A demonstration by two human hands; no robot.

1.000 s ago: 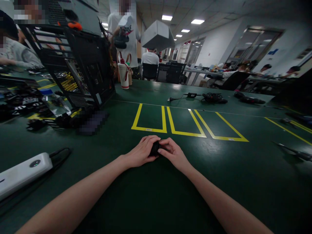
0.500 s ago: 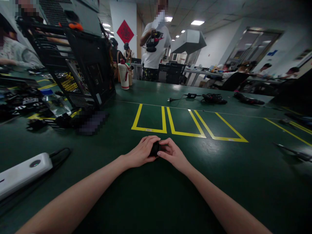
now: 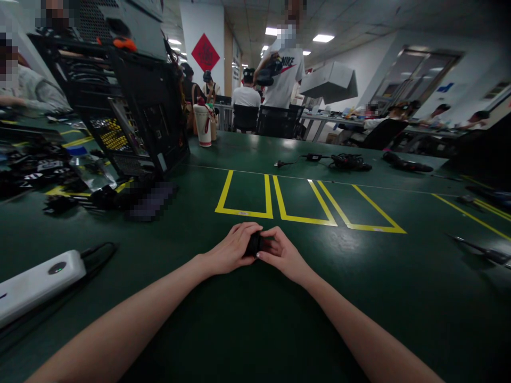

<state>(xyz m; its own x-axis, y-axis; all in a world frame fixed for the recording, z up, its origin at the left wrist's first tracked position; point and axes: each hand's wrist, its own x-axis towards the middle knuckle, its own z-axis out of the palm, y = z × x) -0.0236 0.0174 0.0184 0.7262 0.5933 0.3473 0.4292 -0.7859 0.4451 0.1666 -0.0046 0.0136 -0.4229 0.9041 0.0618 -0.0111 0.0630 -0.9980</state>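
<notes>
Gripping one black part (image 3: 254,244) with our two hands.
Our left hand (image 3: 231,250) and right hand (image 3: 284,254) pinch it together on the desk (image 3: 255,324).

Small black object (image 3: 254,244), lower centre of frame, slightly left of the midline. Dark, matt, compact; shape and make can't be made out, most of it is covered. Only a narrow dark strip shows. Pinched between the left hand (image 3: 233,249) and the right hand (image 3: 281,252), fingers curled on it from both sides. Sits low, at or just above the green table (image 3: 255,330); contact unclear.
</notes>
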